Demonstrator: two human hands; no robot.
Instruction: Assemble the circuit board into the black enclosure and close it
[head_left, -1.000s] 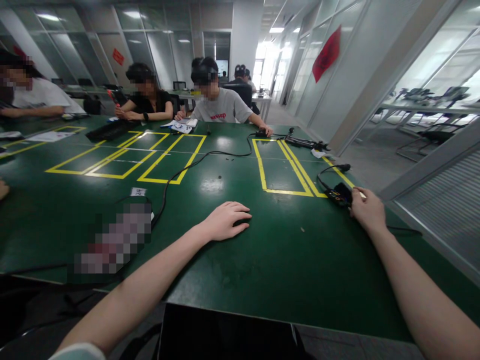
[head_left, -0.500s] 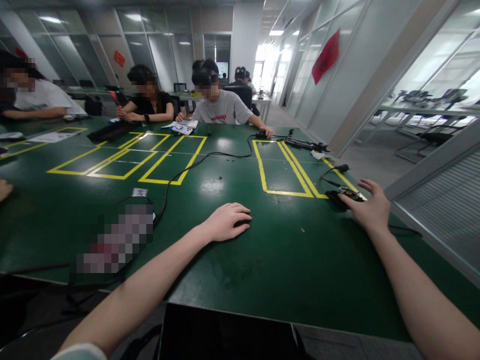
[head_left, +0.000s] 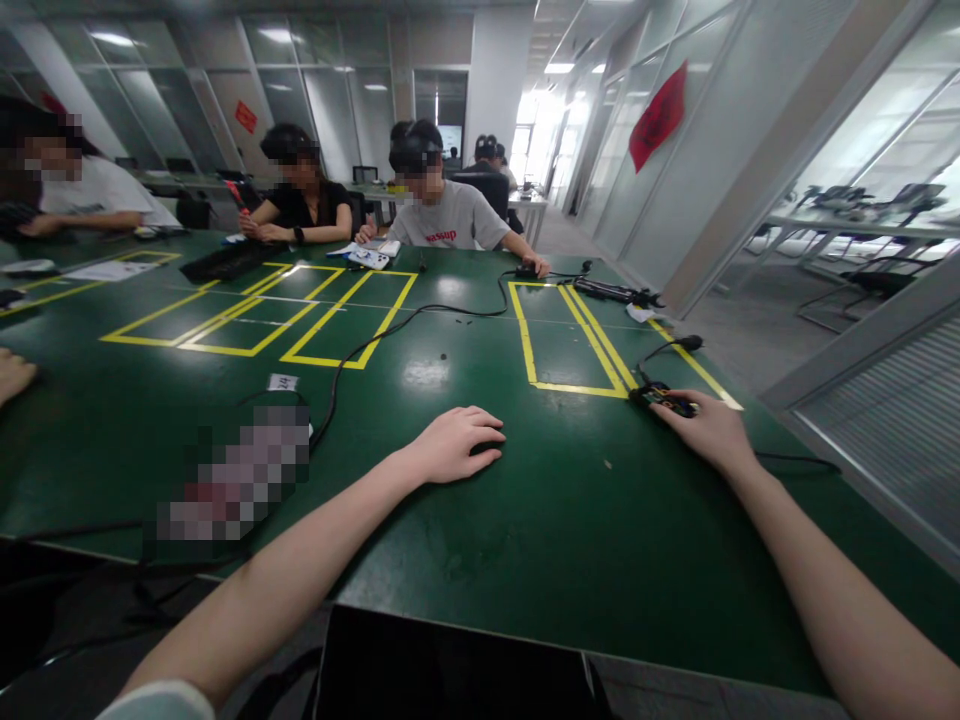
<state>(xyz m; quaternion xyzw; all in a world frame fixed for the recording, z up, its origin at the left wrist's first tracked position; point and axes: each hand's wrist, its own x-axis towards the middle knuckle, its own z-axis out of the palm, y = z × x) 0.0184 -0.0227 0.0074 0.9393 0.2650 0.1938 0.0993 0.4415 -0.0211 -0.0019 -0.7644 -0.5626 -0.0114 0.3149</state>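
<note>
Your left hand (head_left: 459, 445) rested palm down near the middle of the green desk (head_left: 525, 540), its fingers loosely spread and the thumb apart from them, so that grip was fairly wide. Your right hand (head_left: 709, 428) lay at the right side of the desk, touching a dark device (head_left: 660, 393) with thin wires showing on it. The thumb stretched along its near side, but the other fingers were partly hidden, and I could not tell whether that grip was closed around the device or just lay against it.

The device sat on the desk at the lower end of a yellow tape outline (head_left: 577, 391), touching or almost touching the tape. A short lead ran from it towards a black plug (head_left: 690, 342) just beyond, and another dark cord (head_left: 802, 458) trailed to the right, behind your wrist.

To the left of your left arm were a pixelated object (head_left: 236, 475) and a small white label (head_left: 283, 382). A long black cable (head_left: 409, 318) curved across the desk towards the far side, where a co-worker's hand (head_left: 535, 264) rested by a small black item (head_left: 525, 271). Near that, a long dark object (head_left: 615, 291) lay beside a white scrap (head_left: 640, 313).
</note>
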